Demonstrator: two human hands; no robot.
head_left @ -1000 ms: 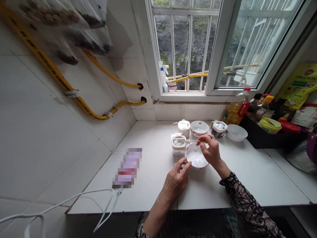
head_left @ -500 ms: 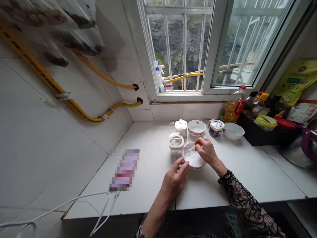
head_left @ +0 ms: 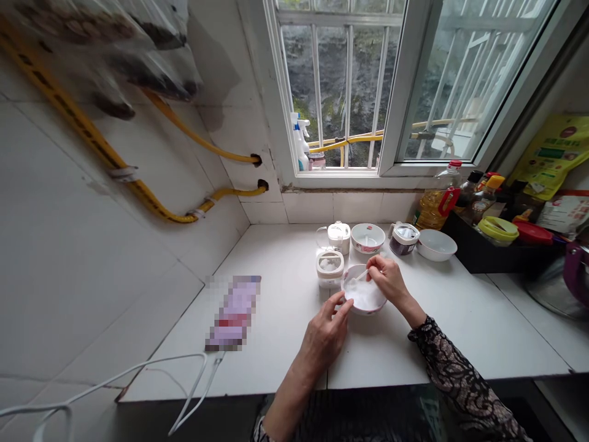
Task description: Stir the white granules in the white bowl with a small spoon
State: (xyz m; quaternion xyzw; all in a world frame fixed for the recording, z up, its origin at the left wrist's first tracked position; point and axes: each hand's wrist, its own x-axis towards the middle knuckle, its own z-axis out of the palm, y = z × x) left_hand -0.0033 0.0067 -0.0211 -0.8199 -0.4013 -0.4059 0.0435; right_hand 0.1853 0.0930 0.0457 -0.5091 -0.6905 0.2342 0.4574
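A small bowl [head_left: 368, 312] with a pinkish rim stands on the counter, holding a white substance [head_left: 365, 297]. My left hand [head_left: 327, 325] grips its near left rim between thumb and fingers. Over the bowl, my right hand [head_left: 386, 279] pinches the handle of a small white spoon [head_left: 361, 275], whose tip dips towards the white contents. Just left of the bowl is a clear seasoning jar [head_left: 330, 270] with white contents. Behind it stands another white jar [head_left: 339, 238], its clear lid apparently raised. A flower-patterned bowl [head_left: 367, 239] sits farther back with something white inside.
At the back right are a dark-filled jar [head_left: 404, 239], a white bowl [head_left: 437, 247] and an oil bottle [head_left: 435, 205]. A black box [head_left: 464, 242] holds bottles and tubs, beside a metal pot [head_left: 554, 285]. Left lies a blurred purple object [head_left: 234, 313] with a white cable [head_left: 186, 402].
The camera view has shifted slightly. My right hand and the spoon have moved a little within the bowl; my left hand keeps its hold on the rim.
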